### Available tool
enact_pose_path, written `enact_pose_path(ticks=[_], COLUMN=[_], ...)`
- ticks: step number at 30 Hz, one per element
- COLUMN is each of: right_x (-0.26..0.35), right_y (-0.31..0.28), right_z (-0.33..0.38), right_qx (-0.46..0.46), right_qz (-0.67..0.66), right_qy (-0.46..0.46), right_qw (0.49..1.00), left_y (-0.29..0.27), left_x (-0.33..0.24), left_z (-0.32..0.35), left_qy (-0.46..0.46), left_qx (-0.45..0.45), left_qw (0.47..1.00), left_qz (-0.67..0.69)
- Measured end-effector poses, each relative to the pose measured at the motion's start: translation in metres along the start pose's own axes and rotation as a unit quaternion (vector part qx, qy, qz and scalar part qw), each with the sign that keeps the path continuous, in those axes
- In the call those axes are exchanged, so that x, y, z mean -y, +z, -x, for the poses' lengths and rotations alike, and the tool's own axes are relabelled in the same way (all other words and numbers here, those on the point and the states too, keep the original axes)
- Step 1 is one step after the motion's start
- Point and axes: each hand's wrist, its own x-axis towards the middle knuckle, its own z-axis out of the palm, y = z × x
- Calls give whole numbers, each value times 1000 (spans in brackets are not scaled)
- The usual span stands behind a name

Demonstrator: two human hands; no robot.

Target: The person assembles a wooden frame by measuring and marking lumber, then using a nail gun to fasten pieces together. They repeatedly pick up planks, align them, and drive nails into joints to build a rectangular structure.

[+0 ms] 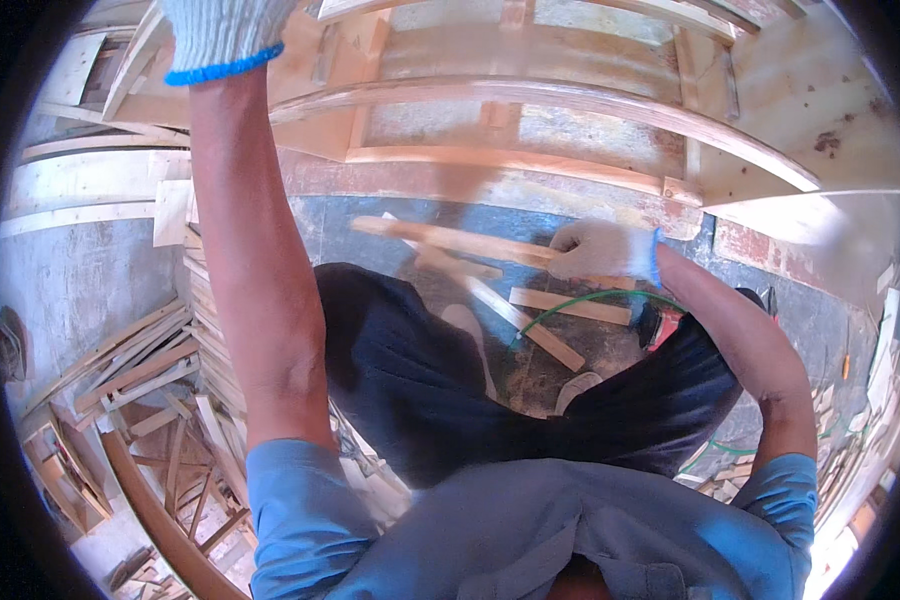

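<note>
right hand [595,250], in a white knit glove with a blue cuff, is closed around one end of a wood strip [450,238]. strip is long, thin, flat, pale raw timber, blurred in the frame. it runs out leftward from the fist, roughly level, above the floor [90,280] in front of the knees. more loose strips [550,305] lie on the floor just under it, with a green cable [580,298] looping past them. left hand [220,35], same glove, is raised to the top edge, up against the curved wooden frame [530,95]; fingers are cut off by the rim, so can't tell if it's spread or gripping. stack of wood offcuts [140,365] sits to the left.
</note>
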Motion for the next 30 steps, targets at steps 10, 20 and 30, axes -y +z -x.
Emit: enact_pose_path(ticks=[10,20,30], right_x=[-15,-1,-5], right_y=[0,9,3], right_z=[82,84,94], right_qx=[40,-66,28], right_qz=[-383,-669,-634], right_qy=[-175,-148,-252], right_qw=[906,725,730], left_y=[-15,-8,47], left_x=[55,-87,-106], left_z=[37,68,131], left_qy=[185,-71,-541], left_qx=[71,-85,74], left_qw=[951,972,530], left_qz=[-237,208,649])
